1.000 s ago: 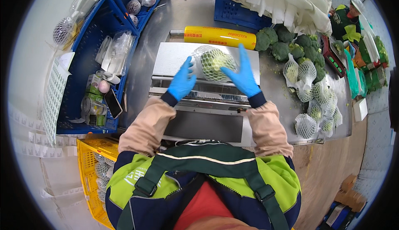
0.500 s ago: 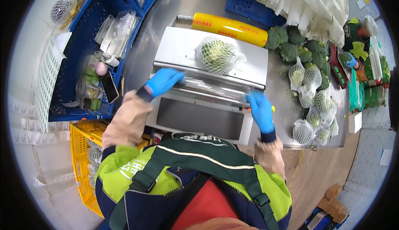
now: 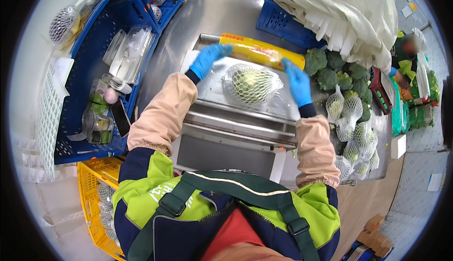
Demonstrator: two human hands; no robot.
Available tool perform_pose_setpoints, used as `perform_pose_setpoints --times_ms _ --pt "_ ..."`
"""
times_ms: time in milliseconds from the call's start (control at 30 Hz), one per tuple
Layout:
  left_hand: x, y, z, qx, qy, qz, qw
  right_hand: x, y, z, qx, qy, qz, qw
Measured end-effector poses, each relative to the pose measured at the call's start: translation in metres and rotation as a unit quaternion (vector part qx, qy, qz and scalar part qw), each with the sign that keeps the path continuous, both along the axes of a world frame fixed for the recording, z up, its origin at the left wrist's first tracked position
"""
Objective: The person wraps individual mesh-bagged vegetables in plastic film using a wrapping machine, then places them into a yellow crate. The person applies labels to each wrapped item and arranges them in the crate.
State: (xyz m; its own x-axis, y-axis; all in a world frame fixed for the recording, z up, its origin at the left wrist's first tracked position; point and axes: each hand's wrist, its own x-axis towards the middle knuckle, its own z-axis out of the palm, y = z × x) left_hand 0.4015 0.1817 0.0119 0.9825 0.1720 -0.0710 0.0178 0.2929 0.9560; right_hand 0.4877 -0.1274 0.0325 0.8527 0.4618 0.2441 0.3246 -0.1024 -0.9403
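A broccoli head in a white foam net (image 3: 252, 85) lies on the white top plate of a film wrapping machine (image 3: 207, 88). Glossy clear plastic film (image 3: 278, 107) appears stretched over the net and plate. My left hand (image 3: 207, 60), blue-gloved, is closed beyond the plate's far left corner, its fingertips close to a yellow film roll (image 3: 264, 52). My right hand (image 3: 298, 84), also blue-gloved, is closed at the roll's right end. Both seem to pinch the film's edge, though the grip itself is hard to make out.
Bare broccoli heads (image 3: 328, 79) and netted ones (image 3: 361, 138) crowd the table's right side, beside a red scale (image 3: 381, 91). A blue crate (image 3: 71, 133) with a phone (image 3: 121, 118) stands left. White cloth (image 3: 339, 11) drapes behind. Another person (image 3: 406, 48) is at far right.
Both hands have moved away from me, from the machine's front rollers to the yellow roll, carrying the film over the netted broccoli. The broccoli stays on the plate.
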Motion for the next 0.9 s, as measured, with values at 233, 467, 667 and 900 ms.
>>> perform_pose_setpoints --times_ms 233,467,667,900 --pt "-0.036 -0.062 -0.024 0.266 -0.129 -0.104 0.95 -0.03 -0.007 -0.059 0.145 0.306 0.159 0.927" --pt "-0.082 -0.068 0.029 0.402 -0.055 -0.284 0.869 -0.097 -0.024 0.011 -0.156 -0.023 0.115 0.981" --pt "-0.149 -0.075 0.06 0.179 0.102 -0.564 0.799 -0.158 -0.057 0.072 -0.168 0.162 0.284 0.93" --pt "-0.218 -0.098 -0.013 -0.11 0.341 -0.327 0.874 -0.182 -0.094 -0.051 -0.117 0.69 0.188 0.689"
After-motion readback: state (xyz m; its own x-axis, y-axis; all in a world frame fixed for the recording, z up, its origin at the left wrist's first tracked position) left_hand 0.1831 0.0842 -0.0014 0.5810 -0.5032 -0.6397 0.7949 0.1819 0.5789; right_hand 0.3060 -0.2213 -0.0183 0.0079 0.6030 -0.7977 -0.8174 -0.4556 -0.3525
